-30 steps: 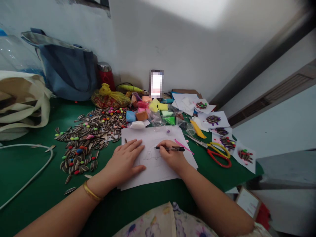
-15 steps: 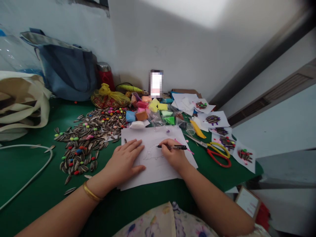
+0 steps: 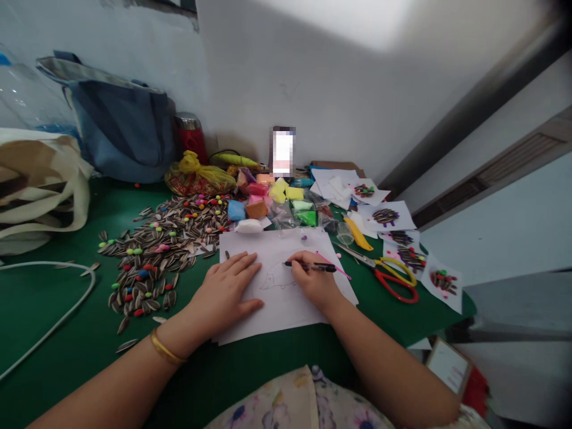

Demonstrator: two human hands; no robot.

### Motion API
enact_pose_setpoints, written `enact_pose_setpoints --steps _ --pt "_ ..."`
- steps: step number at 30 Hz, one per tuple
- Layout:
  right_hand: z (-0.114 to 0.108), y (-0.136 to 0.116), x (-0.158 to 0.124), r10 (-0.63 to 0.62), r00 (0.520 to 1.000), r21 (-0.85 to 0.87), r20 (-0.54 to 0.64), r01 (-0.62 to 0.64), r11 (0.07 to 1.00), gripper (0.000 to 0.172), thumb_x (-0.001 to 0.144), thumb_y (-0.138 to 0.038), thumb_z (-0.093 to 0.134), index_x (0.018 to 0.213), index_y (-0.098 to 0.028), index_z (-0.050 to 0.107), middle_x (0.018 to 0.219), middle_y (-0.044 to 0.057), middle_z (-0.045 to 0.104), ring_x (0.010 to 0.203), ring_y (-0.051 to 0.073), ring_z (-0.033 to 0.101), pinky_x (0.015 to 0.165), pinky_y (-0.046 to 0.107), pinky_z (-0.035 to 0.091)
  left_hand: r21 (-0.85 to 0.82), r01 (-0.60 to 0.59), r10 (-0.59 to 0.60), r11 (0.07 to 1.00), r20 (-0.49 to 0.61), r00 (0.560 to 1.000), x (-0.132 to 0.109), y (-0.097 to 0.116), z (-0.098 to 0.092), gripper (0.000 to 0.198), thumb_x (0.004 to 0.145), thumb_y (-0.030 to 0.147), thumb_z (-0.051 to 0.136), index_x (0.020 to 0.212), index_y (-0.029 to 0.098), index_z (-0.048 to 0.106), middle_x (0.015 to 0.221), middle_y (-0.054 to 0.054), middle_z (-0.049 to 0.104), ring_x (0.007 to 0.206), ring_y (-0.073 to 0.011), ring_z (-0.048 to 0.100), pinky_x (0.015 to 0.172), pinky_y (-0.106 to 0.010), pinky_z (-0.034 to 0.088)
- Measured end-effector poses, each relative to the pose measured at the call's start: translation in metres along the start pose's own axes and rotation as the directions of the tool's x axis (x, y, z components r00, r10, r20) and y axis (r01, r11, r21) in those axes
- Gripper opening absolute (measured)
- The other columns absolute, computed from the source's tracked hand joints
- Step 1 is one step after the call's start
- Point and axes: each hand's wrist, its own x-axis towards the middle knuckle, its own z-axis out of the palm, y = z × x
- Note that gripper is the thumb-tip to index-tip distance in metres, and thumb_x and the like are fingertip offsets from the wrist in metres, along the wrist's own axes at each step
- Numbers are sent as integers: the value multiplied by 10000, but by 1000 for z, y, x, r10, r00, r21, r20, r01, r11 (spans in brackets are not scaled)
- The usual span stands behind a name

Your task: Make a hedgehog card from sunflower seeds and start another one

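A sheet of white paper (image 3: 263, 322) lies on the green table in front of me, with other sheets under it. My left hand (image 3: 230, 292) rests flat on its left part, fingers spread. In my right hand (image 3: 313, 280) a black pen (image 3: 319, 267) is pinched, its tip at the paper. A thin line drawing (image 3: 273, 280) of a small animal with a pointed snout shows between the hands; my right hand hides part of it. One sunflower seed (image 3: 227, 255) lies by my left fingertips, and a purple bit of clay (image 3: 304, 238) sits near the top edge.
Sunflower seeds (image 3: 179, 232) mixed with coloured pieces spread at the left. Packets of coloured clay (image 3: 257, 208) stand behind the paper. Scissors (image 3: 395, 280), a yellow utility knife (image 3: 357, 233) and seed-decorated cards (image 3: 386, 215) lie right. A phone (image 3: 283, 152) leans against the wall.
My right hand and the pen have shifted very slightly over the drawing, and the pen's angle has changed a little. My left hand stays in place.
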Motion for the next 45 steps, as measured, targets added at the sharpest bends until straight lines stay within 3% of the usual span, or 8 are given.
enact_pose_setpoints --steps 12,23,35,45 --pt "-1 -4 -2 20 1000 18 4 -20 1000 166 828 -198 500 832 -204 666 851 40 693 856 211 628 776 331 472 1 -10 10 1000 -20 1000 0 -2 2 705 802 514 630 1443 295 434 1577 -14 324 1437 -312 292 1104 -513 287" --pt "0 -4 -2 -38 999 -10 24 38 999 163 847 -203 512 872 -207 673 898 44 705 888 211 632 799 331 475 4 -13 13 1000 -26 1000 0 -1 2 706 799 517 628 1441 291 439 1572 -18 336 1434 -314 299 1106 -514 292" --pt "-1 -1 -1 -23 999 -1 -31 23 1000 162 859 -214 501 881 -209 661 857 37 687 853 207 630 781 327 475 7 -7 7 1000 -14 1000 0 -2 2 716 800 514 624 1451 293 426 1579 -13 317 1439 -307 291 1105 -526 292" --pt "-1 -2 0 -21 1000 -26 -11 20 999 171 865 -201 501 898 -205 668 856 28 687 852 197 621 778 317 466 -3 -14 14 1000 -20 1000 0 -2 3 719 795 513 628 1449 288 431 1578 -22 322 1437 -311 291 1114 -509 281"
